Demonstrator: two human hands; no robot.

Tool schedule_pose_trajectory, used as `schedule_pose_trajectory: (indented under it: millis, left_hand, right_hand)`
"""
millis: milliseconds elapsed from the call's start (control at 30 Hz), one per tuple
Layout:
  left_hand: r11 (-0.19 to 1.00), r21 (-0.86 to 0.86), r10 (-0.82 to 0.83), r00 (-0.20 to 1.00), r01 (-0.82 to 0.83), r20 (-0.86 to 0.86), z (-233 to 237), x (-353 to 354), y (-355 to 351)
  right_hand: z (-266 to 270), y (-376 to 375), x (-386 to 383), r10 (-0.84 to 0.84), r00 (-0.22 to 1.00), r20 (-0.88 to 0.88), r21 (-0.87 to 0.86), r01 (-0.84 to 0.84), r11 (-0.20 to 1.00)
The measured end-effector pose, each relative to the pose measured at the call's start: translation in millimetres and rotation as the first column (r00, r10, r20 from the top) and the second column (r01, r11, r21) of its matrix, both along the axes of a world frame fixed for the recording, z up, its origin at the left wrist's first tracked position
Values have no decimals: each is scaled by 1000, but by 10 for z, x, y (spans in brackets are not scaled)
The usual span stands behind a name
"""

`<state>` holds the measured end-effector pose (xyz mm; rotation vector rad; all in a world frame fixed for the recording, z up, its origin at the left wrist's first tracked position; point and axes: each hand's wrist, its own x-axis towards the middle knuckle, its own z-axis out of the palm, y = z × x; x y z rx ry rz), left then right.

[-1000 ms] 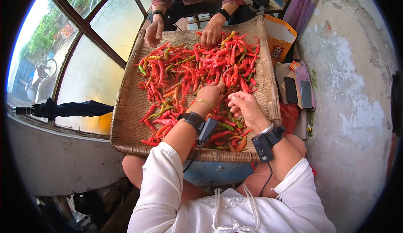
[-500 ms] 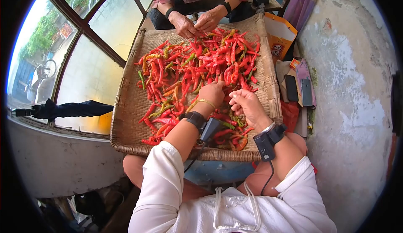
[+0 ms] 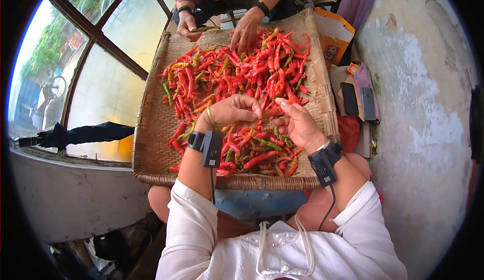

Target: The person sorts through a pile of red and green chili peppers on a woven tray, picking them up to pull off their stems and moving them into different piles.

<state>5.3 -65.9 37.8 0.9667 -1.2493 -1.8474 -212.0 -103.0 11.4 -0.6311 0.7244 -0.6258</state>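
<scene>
Red chili peppers [image 3: 252, 71], with some green and orange ones, lie heaped in a shallow woven basket [image 3: 151, 129]. My left hand [image 3: 234, 110] is above the heap, its thumb and index finger closed at the end of an orange-red chili pepper [image 3: 273, 112]. Just to the right, my right hand [image 3: 301, 126] has its thumb raised apart from loosely curled fingers, close to the pepper's other end. Whether it touches the pepper is hard to make out. Both my wrists carry strapped black devices.
Across the basket, a person holds a greenish pepper [image 3: 206, 28] in one hand; their other hand [image 3: 246, 30] reaches into the heap. Two phones [image 3: 349, 98] and an orange box [image 3: 333, 33] are on the right by the wall. A folded umbrella [image 3: 91, 133] lies along the left window.
My left hand has lifted out of the heap with a chili pepper and turned toward my right hand, whose fingers have parted. The other person's hands have separated, one reaching into the peppers.
</scene>
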Motion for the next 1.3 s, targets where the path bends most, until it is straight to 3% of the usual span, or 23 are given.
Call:
schedule_pose_trajectory:
  millis: [33, 100, 167, 233, 267, 300, 333, 367, 433, 467, 500, 533, 600, 700, 833, 900, 933, 967, 1000, 1033, 1100, 1233, 1300]
  left_hand:
    - [995, 36, -93, 996, 92, 18, -6, 41, 2]
    - [999, 1, 33, 997, -33, -69, -12, 147, -8]
    - [951, -134, 229, 927, -278, -298, -72, 259, -82]
    - [715, -68, 631, 684, -696, -365, -23, 207, -109]
    - [635, -17, 749, 620, -773, -232, -76, 259, -148]
    - [636, -16, 749, 622, -771, -230, -172, 264, -168]
    - [629, -121, 777, 618, -768, 118, -286, 265, -196]
    - [643, -220, 734, 510, -733, 448, -374, 259, -217]
    - [861, -402, 473, 204, -310, 857, -549, 270, -224]
    - [953, -243, 265, 109, -181, 958, -439, 189, -229]
    - [996, -52, 51, -16, -70, 999, -324, 112, -230]
    - [996, -50, 49, -17, -69, 999, -337, 115, -223]
    - [982, 146, -130, -123, 124, 984, -387, 139, -199]
    - [979, 102, -62, -220, 174, 974, -511, 158, -127]
    - [988, 40, -17, -148, 151, 989, -456, 162, -102]
    - [982, -116, 102, 99, 147, 990, -398, 255, -119]
    - [982, -113, 99, 97, 149, 990, -377, 300, -118]
    - [991, -132, 125, 244, 14, 962, -346, 336, -105]
    - [984, -131, 169, 380, -125, 909, -332, 359, -95]
    - [983, -129, 169, 380, -127, 910, -339, 373, -88]
    - [964, 17, 178, 692, -265, 700, -305, 365, -77]
    - [949, 70, 197, 754, -307, 627, -273, 268, -76]
    - [956, 59, 171, 710, -287, 683, -354, 354, -86]
  right_hand:
    - [-60, -22, -10, -82, 995, 62, 4, 82, 997]
    - [-87, -77, -25, -256, 967, -4, 14, 256, 966]
    - [-65, -94, -36, -321, 947, -16, -39, 320, 946]
    - [-80, -91, -37, -275, 961, -28, -61, 273, 960]
    - [-85, -87, -33, -223, 974, -41, -87, 219, 972]
    - [-83, -75, -28, -225, 974, -41, -85, 221, 972]
    - [-72, -60, -24, -190, 981, -47, -84, 185, 979]
    - [-58, -49, -19, -154, 987, -53, -83, 149, 985]
    - [-28, -35, -20, -144, 987, -66, -90, 138, 986]
    - [-24, -35, -21, -122, 990, -70, -93, 115, 989]
    - [-25, -34, -21, -99, 992, -73, -95, 92, 991]
    - [-28, -32, -16, -99, 992, -72, -93, 92, 991]
    - [-28, -20, 5, -94, 991, -99, -98, 84, 992]
    - [-32, -6, 18, -78, 991, -107, -116, 66, 991]
    - [-23, -4, 13, -62, 992, -113, -113, 49, 992]
    - [-29, -4, 12, -67, 991, -116, -116, 53, 992]
    - [-21, -4, 15, -68, 991, -115, -113, 55, 992]
    - [-7, 3, 18, -68, 991, -117, -118, 54, 991]
    - [-1, 6, 23, -66, 991, -120, -125, 51, 991]
    - [-24, -1, 21, -64, 991, -120, -124, 49, 991]
    - [-69, -19, 11, 29, 992, -124, -122, -44, 992]
    - [-59, 69, 52, 156, 962, -224, -79, -178, 981]
    - [-90, 89, 67, 177, 958, -224, -94, -202, 975]
